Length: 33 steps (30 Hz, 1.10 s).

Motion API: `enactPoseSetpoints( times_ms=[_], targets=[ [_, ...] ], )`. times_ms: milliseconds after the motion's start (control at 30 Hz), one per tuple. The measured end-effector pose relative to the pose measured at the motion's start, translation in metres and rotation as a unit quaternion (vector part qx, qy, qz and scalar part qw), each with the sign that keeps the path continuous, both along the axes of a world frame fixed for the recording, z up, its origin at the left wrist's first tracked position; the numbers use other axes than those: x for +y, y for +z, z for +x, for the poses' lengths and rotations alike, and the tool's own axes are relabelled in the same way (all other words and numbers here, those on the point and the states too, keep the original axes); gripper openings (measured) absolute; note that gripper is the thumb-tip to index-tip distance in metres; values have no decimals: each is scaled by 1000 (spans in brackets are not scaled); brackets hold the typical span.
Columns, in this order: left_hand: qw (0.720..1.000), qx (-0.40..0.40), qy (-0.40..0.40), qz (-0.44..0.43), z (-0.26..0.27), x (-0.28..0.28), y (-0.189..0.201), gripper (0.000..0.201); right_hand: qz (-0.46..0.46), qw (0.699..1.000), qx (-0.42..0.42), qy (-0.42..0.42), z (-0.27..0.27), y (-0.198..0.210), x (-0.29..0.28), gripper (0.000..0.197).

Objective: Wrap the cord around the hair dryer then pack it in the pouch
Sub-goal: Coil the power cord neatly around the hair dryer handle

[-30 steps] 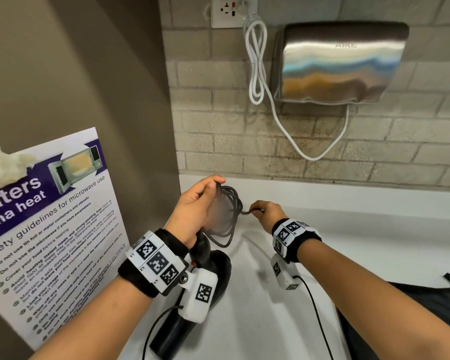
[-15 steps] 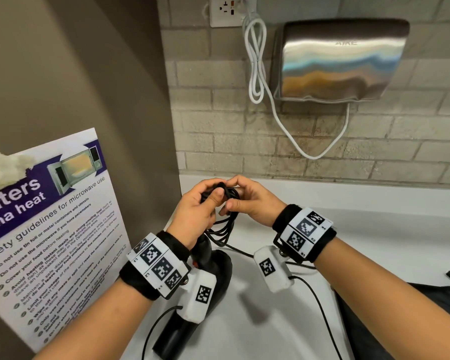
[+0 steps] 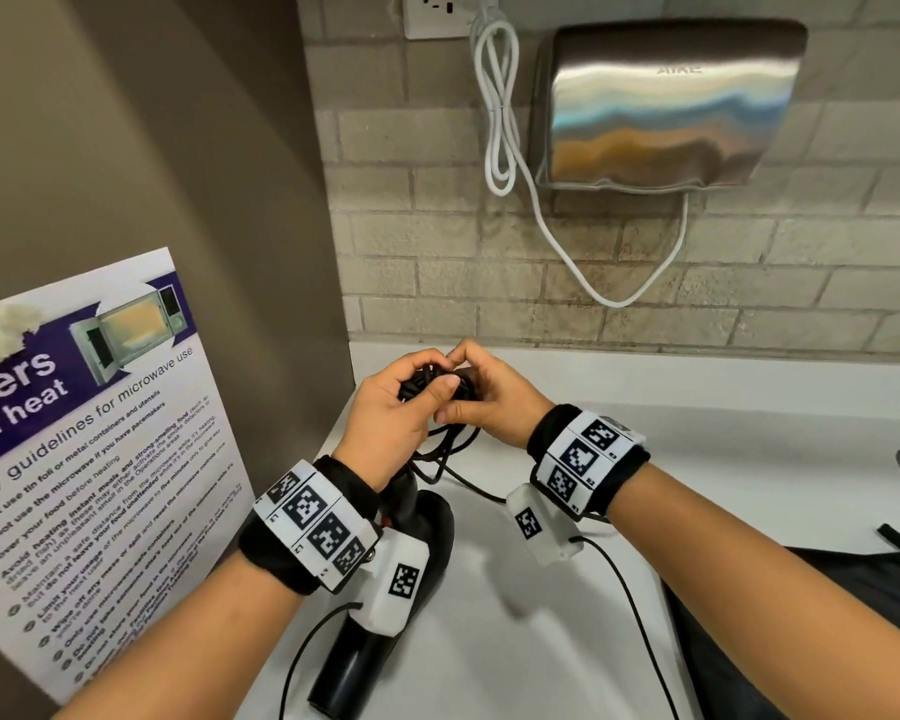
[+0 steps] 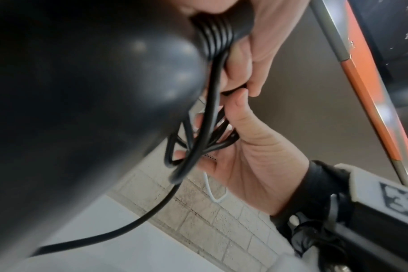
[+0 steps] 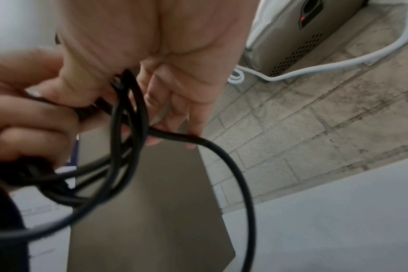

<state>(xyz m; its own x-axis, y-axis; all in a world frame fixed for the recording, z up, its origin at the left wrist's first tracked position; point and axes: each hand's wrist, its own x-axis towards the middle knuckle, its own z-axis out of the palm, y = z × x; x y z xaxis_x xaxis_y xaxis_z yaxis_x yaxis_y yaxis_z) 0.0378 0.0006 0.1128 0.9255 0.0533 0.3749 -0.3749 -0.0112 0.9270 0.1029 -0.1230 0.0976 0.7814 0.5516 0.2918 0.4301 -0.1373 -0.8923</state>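
Both hands meet above the white counter: the left hand grips the bunched loops of thin black cord, the right hand pinches them too, and the black plastic hair dryer hangs below the left wrist.

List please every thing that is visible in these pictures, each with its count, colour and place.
hair dryer: one, black, hanging below the left hand over the counter.
cord: one, black, coiled loops gripped between both hands, a loose length trailing toward the right.
counter: one, white, below the hands.
pouch: one, black, at the right edge of the counter, partly hidden by the right arm.
hand dryer: one, steel, on the brick wall.
white cable: one, looped, between wall socket and hand dryer.
wall socket: one, white, top of the wall.
microwave poster: one, white and purple, at the left.
left hand: holds the cord loops.
right hand: pinches the cord.
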Motion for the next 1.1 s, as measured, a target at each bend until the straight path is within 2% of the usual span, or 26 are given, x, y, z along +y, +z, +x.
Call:
enactPoseSetpoints(
  times_ms=[100, 200, 233, 333, 467, 633, 833, 967, 1100],
  targets=[
    [1000, -2, 16, 7, 2, 4, -3, 16, -88, 996, -7, 1, 2, -10, -5, 21],
    [1000, 3, 21, 21, 3, 7, -3, 18, -118, 991, 60, 11, 3, -17, -11, 42],
    [1000, 6, 16, 20, 3, 8, -2, 17, -125, 990, 65, 6, 3, -17, -11, 41],
    [1000, 19, -7, 10, 4, 11, -3, 13, -142, 989, -5, -44, 10, -18, -12, 20],
    [999, 30, -21, 13, 5, 9, -3, 10, -136, 983, -71, -100, 18, 1, -12, 18],
    [999, 46, 6, 25, 7, 10, -2, 13, -133, 965, -171, -149, 23, 33, -3, 19],
    [996, 71, 32, 32, 10, 14, -5, 10, -111, 949, -244, -165, 19, 55, 5, 17],
    [995, 75, 7, 72, 11, 15, -7, 33, -104, 940, -287, -151, 10, 66, 10, 16],
    [998, 64, 2, 27, 10, 16, -6, 34, -103, 934, -313, -137, 7, 73, 10, 15]
  ],
)
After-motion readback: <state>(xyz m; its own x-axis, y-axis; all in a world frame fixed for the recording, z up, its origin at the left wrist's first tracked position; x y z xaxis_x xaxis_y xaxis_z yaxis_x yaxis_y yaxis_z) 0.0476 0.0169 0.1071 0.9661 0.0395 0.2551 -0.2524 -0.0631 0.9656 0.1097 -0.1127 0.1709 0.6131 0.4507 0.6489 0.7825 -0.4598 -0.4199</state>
